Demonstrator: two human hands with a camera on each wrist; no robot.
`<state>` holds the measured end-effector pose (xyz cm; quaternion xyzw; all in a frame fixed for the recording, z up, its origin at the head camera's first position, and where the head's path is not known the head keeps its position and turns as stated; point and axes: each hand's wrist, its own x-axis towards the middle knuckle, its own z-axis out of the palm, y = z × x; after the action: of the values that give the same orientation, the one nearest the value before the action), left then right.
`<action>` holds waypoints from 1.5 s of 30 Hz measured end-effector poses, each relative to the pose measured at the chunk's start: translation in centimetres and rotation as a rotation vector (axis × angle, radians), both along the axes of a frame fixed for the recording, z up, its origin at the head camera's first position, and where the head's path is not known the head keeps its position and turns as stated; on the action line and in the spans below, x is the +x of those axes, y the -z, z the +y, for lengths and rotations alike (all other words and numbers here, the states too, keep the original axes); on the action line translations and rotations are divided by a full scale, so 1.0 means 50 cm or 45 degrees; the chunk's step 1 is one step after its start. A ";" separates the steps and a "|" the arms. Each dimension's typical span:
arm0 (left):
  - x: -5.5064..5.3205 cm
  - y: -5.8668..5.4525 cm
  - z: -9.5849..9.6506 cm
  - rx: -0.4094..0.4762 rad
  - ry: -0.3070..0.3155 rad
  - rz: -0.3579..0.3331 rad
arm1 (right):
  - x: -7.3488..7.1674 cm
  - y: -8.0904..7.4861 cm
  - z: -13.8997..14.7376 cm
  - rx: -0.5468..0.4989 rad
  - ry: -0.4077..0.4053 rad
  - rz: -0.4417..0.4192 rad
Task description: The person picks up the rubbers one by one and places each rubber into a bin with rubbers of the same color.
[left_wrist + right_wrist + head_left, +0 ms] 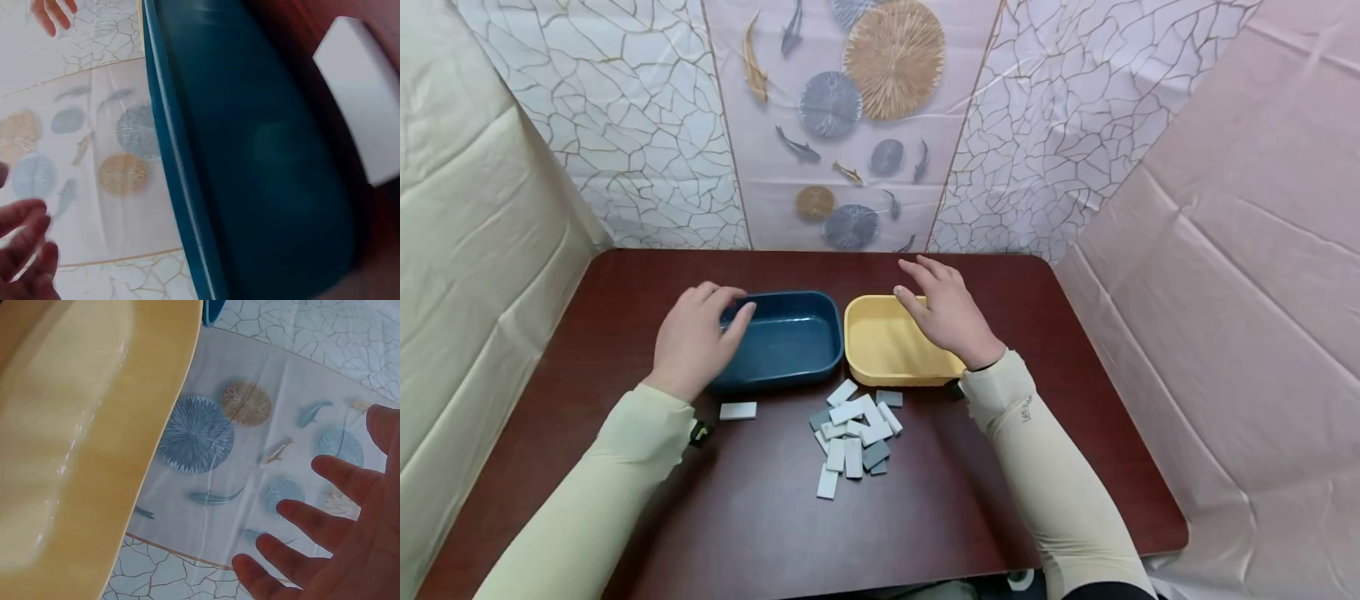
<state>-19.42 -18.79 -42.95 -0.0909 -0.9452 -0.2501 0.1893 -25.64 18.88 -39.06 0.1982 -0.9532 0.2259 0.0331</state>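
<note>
My left hand (698,337) hovers at the left end of a dark blue tray (831,354), holding nothing, its fingers relaxed. Above the yellow tray (865,371) my right hand (951,312) is raised with fingers spread and nothing in them. Both trays stand side by side, and no pieces show inside them. In front of them lies a loose pile of white and grey rectangular tiles (853,458). One white tile (738,411) lies apart, near my left wrist; the left wrist view shows this white tile (362,94) beside the blue tray (262,137).
The trays and tiles are on a dark red-brown table (760,517). A patterned cloth (655,125) hangs behind its far edge. Pale cloth walls (1210,275) stand at the left and right sides.
</note>
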 end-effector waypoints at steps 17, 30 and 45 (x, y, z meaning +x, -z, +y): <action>0.132 0.094 0.015 -0.436 0.093 -0.092 | 0.051 -0.024 -0.002 -0.105 -0.049 0.068; 0.158 0.128 0.040 -0.461 0.129 -0.061 | 0.073 -0.026 -0.012 -0.174 -0.106 0.070; 0.174 0.142 0.041 -0.480 0.186 -0.110 | 0.089 -0.024 -0.004 -0.197 -0.159 0.061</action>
<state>-10.70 -16.72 -50.05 -0.1822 -0.9734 -0.0853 0.1094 -21.20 18.69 -37.86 0.2594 -0.9177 0.2956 0.0568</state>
